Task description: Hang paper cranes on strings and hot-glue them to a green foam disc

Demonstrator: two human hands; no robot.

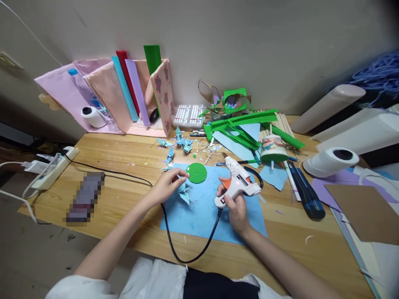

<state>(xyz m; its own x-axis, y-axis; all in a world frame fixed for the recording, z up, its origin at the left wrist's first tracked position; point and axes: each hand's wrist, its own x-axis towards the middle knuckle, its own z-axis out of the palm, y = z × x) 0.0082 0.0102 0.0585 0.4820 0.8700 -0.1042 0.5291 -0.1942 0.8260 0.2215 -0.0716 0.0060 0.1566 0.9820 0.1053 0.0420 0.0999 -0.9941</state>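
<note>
My right hand (235, 207) is wrapped round the handle of a white hot glue gun (238, 178) with an orange trigger, its nozzle pointing up and away. My left hand (168, 185) is at the left edge of a round green disc (197, 173), thumb and forefinger drawn together; what they pinch, if anything, is too small to name. Just below those fingers lies a folded blue paper crane (184, 193). Disc and crane are over a blue sheet (199, 216) on the wooden table. More blue paper cranes (183, 143) are grouped behind.
The gun's black cord (199, 256) loops toward me. On the left are a power strip (56, 168) and a blurred-out object (85, 197). Green strips (243, 124) and a green-based cup (274, 147) stand behind; a utility knife (307, 191) lies right, near a white roll (330, 162).
</note>
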